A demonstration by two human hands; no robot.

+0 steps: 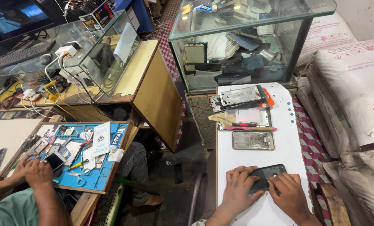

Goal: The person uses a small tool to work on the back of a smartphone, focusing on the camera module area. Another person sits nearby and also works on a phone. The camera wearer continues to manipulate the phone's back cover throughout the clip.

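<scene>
My left hand (239, 189) and my right hand (290, 193) both rest on a dark phone (269, 173) that lies on a white table (260, 211). The left hand's fingers curl over the phone's left end. With its fingers bent, the right hand presses on the phone's lower right edge. Farther up the table lie a cracked phone panel (253, 140), a pink-handled tool (250, 128), a red screwdriver (244, 124) on a phone frame (254, 116), and more phone frames (239, 96).
A glass display case (245, 44) with phone parts stands beyond the table. White sacks (354, 83) are stacked on the right. At the left, another person's hands (34, 171) work over a blue mat (95, 178) with tools, beside a wooden desk (141, 75).
</scene>
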